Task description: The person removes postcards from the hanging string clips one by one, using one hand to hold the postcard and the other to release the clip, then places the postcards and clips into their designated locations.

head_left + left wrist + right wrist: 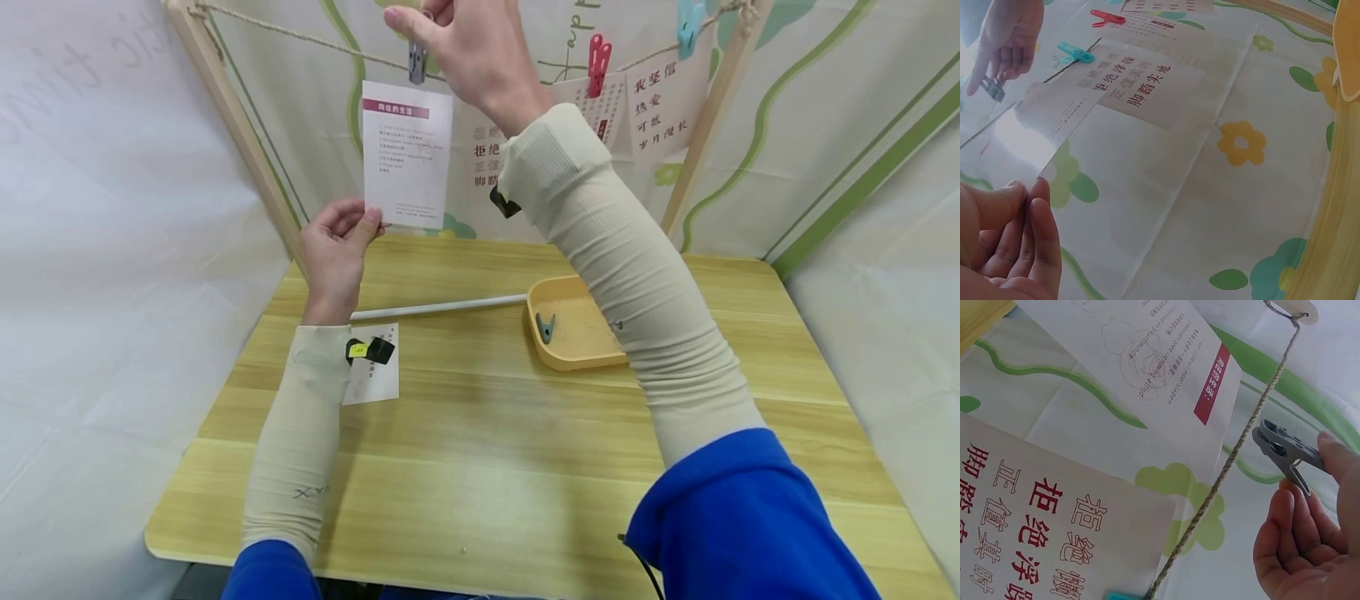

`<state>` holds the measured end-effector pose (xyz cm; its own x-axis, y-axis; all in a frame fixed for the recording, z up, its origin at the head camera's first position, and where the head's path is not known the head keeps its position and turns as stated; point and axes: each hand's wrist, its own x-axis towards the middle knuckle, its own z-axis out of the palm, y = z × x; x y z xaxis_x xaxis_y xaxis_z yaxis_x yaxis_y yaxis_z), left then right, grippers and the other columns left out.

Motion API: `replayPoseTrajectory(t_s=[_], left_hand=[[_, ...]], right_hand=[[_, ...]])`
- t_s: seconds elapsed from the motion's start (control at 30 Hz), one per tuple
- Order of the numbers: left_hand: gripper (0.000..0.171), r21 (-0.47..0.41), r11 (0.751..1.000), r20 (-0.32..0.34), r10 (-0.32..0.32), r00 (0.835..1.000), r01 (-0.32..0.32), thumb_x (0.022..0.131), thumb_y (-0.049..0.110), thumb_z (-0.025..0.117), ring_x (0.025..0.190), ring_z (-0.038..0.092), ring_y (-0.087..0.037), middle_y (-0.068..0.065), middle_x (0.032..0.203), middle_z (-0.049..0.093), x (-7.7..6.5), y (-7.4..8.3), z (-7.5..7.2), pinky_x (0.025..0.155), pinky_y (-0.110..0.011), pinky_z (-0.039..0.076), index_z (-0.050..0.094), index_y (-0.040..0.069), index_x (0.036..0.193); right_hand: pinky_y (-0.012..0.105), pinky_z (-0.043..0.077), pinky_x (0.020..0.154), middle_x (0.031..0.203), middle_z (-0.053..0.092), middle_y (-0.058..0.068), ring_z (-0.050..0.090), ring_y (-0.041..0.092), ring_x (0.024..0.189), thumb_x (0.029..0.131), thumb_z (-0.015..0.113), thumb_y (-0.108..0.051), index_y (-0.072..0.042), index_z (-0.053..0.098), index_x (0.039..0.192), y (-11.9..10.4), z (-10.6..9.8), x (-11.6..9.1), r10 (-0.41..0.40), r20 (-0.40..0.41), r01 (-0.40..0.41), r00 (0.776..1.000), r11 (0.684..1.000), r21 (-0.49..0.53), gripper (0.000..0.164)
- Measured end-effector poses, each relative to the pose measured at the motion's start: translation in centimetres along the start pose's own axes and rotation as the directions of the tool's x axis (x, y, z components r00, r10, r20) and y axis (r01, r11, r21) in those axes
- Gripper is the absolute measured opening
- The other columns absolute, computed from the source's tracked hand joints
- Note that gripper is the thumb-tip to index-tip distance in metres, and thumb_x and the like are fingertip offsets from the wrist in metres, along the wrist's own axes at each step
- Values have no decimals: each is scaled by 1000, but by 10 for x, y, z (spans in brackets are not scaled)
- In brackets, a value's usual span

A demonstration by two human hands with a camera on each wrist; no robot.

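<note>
Both hands up at the cord (1217, 482) now; the left hand (339, 246) has the card (407, 167) pinched at its lower left corner, thumb in front, fingers curled behind; the right hand (480, 58), higher up, pinches a grey peg (417, 62) between thumb and fingers, and the right wrist view shows its nose just beside the cord, not on it; the card is in the air above the worktop (465, 483), top edge just under the cord; this looks like the lining-up before a clip.

To do it well, I'd raise the card until its top edge meets the cord, keep that low grip light so the sheet doesn't buckle, then squeeze the peg's handles, which look spread, and bring the mouth over cord and paper together; a bite on cord alone is the likely slip, and a centred one should keep the card level.

As for direction, the card's long axis runs nearly upright, red title band at the top, printed face toward the person; the peg, in the head view, is close to upright too, nose down toward the card; farther right, a red peg (597, 65) holds a hung sheet (615, 100).
</note>
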<state>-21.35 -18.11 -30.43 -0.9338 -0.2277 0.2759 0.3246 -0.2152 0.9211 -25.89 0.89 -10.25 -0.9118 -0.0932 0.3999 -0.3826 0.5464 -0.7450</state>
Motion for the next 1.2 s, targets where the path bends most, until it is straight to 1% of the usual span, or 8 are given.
replayPoseTrajectory(t_s=[0.07, 0.2, 0.37, 0.47, 0.63, 0.8, 1.07, 1.2], left_hand=[[14, 0, 1000, 1, 3, 1000, -3, 94, 6, 77, 85, 74, -15, -6, 98, 77, 0, 0, 0, 87, -24, 64, 74, 3, 108], [14, -10, 1000, 4, 6, 1000, -6, 94, 5, 77, 85, 74, -15, -6, 97, 77, -1, 0, 0, 86, -24, 64, 74, 2, 108], [14, -16, 1000, 9, 8, 1000, -8, 94, 5, 78, 85, 74, -15, -6, 97, 77, -3, 0, 0, 86, -24, 64, 74, 2, 108], [14, -15, 1000, 10, 7, 1000, -6, 94, 5, 78, 85, 74, -16, -6, 97, 77, -5, 1, 0, 86, -24, 64, 74, 2, 108], [15, -16, 1000, 10, -9, 1000, 9, 95, 5, 77, 87, 75, -16, -6, 98, 78, -7, 1, -2, 88, -24, 64, 74, 2, 108], [15, -21, 999, 4, -24, 1000, 24, 94, 6, 78, 87, 75, -16, -6, 98, 78, -9, 2, -4, 88, -24, 64, 74, 2, 108], [18, -13, 1000, 19, -17, 1000, 17, 95, 10, 79, 90, 75, -16, -7, 100, 76, -13, 2, -7, 88, -24, 64, 73, 3, 110], [19, -40, 999, 17, -22, 1000, 22, 94, 9, 79, 88, 74, -16, -8, 99, 76, -14, 2, -8, 87, -23, 64, 73, 1, 110]], right_hand=[[20, 49, 88, 97, 61, -10, 55, 3, 92, 95, 79, -39, -15, 67, 112, 1, 0, 0, -5, -8, 5, 1000, 999, -36, 32], [20, 47, 86, 95, 61, -10, 54, 3, 91, 94, 80, -44, -16, 68, 102, 5, 1, 1, -32, -26, 30, 999, 996, -80, 31], [20, 45, 84, 93, 62, -9, 53, 3, 90, 93, 81, -46, -20, 66, 92, 10, 1, 2, -58, -41, 54, 997, 994, -97, 30], [20, 44, 83, 90, 60, -11, 52, 3, 89, 92, 81, -46, -21, 63, 89, 12, 2, 2, -69, -46, 64, 997, 993, -101, 31], [19, 43, 85, 90, 58, -11, 51, 3, 89, 93, 81, -46, -19, 66, 94, 15, 2, 1, -94, -45, 88, 995, 989, -120, 31], [18, 42, 86, 94, 59, -10, 50, 4, 90, 93, 81, -47, -16, 69, 100, 17, 3, -1, -94, -37, 88, 995, 987, -138, 34], [19, 42, 82, 93, 58, -10, 50, 4, 88, 93, 80, -47, -16, 67, 102, 18, 4, -3, -107, -37, 99, 994, 980, -173, 35], [20, 43, 79, 92, 57, -10, 50, 4, 88, 93, 79, -48, -16, 66, 101, 18, 5, -4, -111, -32, 103, 993, 978, -184, 35]])
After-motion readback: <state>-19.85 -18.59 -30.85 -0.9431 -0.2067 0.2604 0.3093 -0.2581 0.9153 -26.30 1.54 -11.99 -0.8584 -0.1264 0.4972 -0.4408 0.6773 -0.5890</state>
